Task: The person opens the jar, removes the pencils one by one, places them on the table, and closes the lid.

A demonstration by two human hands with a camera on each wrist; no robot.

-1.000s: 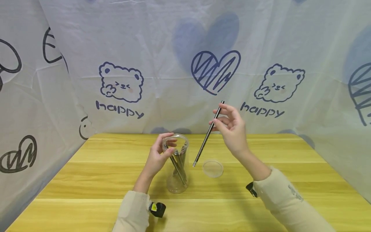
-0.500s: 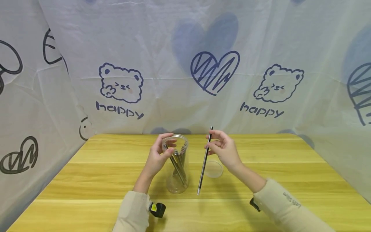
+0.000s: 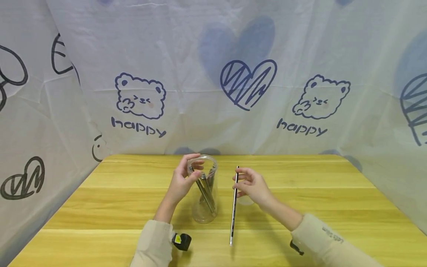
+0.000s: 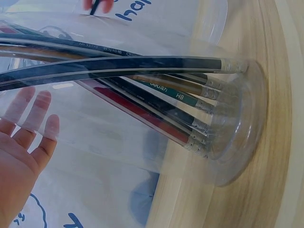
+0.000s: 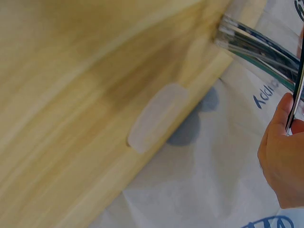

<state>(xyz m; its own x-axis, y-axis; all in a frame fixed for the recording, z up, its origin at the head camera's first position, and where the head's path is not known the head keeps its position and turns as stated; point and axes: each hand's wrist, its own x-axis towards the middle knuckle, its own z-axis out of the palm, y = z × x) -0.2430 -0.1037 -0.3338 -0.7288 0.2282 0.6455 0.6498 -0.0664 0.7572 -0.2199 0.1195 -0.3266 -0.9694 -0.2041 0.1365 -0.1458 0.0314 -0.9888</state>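
Observation:
A clear plastic jar [image 3: 200, 218] stands upright on the wooden table, with its top uncovered. Several pencils [image 4: 156, 102] lean inside it, eraser ends down, in black, red, green and yellow-brown. My left hand [image 3: 179, 183] holds the jar near its rim, thumb in front and fingers behind. To the right of the jar, my right hand [image 3: 257, 188] pinches a dark striped pencil [image 3: 232, 218] near its upper end. That pencil hangs almost vertical, eraser end down; whether it touches the table I cannot tell.
A round clear lid [image 5: 157, 118] lies flat on the table [image 3: 116, 207], partly hidden behind my right hand in the head view. White cloth [image 3: 197, 122] with printed drawings hangs behind the table and at its sides. Each wrist wears a black camera [image 3: 181, 241].
My right hand has come down and slightly left with the pencil, which has swung from slanted to almost vertical. The left hand and the jar have stayed in place.

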